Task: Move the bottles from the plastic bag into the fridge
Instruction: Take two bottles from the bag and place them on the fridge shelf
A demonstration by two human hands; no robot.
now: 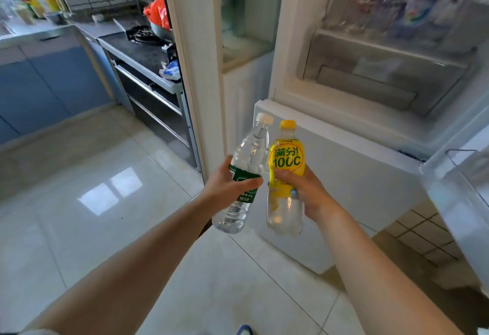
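One head-worn wide-angle view, looking forward and down from standing height.

The camera faces the open fridge (pixel 370 91), which fills the upper right, and tilts down onto the tiled floor (pixel 92 202) across the lower half. Both forearms reach out from the bottom edge towards the middle, near the lens. The kitchen worktop (pixel 143 51) runs off to the upper left, farther away. Straight lines bow towards the edges. No second view shares the scene.
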